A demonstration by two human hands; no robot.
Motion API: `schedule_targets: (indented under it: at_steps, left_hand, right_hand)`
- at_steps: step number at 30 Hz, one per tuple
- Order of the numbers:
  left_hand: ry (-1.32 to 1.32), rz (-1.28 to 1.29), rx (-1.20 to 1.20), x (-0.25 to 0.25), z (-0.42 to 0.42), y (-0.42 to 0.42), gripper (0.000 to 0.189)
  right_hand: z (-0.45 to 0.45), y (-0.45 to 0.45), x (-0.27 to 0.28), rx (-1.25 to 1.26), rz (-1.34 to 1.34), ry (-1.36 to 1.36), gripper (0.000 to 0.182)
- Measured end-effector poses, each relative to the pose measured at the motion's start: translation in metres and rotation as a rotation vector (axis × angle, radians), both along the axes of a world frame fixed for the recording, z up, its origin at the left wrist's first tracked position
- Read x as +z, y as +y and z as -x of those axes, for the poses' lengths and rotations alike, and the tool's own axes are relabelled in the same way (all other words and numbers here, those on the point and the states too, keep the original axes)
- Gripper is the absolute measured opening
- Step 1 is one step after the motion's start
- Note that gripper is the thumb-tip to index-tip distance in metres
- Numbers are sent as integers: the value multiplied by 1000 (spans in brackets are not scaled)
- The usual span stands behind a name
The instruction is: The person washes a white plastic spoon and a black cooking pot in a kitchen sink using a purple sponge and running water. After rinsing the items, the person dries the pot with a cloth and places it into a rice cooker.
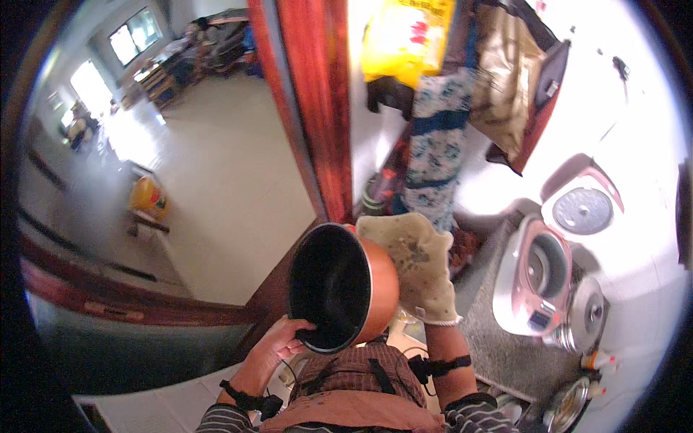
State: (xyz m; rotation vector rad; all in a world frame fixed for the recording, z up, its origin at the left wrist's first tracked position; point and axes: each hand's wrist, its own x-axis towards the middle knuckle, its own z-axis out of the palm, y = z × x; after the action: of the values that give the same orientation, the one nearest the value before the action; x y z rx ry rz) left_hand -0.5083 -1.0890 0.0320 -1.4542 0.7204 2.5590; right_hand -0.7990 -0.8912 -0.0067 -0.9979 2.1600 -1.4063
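My left hand (pixel 287 336) grips the lower left rim of a rice cooker's inner pot (pixel 383 287), its thumb inside the edge. The pot is copper-coloured outside and dark inside, tilted on its side with its mouth facing left. A pale, stained cloth mitt (pixel 419 265) covers my right hand, which is at the far side of the pot; its fingers are hidden. Right of me an opened pink-and-white rice cooker (pixel 514 292) stands on a speckled counter, its cavity showing and its lid (pixel 583 210) raised.
A steel pot lid (pixel 587 314), small bottles (pixel 597 360) and a dish of food (pixel 567 408) stand by the cooker. Bags (pixel 403 48) and a patterned cloth (pixel 437 146) hang ahead. A red wooden door frame (pixel 327 108) borders a room on the left, where a person (pixel 203 46) is far off.
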Motion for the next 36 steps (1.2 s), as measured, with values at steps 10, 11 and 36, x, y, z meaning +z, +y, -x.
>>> schedule_targets:
  at_steps: [10, 11, 36]
  left_hand:
    - [-62, 229, -333, 2, 38, 12, 14]
    - [-68, 220, -383, -1, 45, 12, 16]
    - [-99, 92, -265, -34, 56, 0, 16]
  right_hand:
    - [-24, 36, 3, -152, -157, 128, 25]
    - [-25, 40, 7, -174, -224, 169, 25]
    - [19, 59, -58, -381, -739, 218, 48]
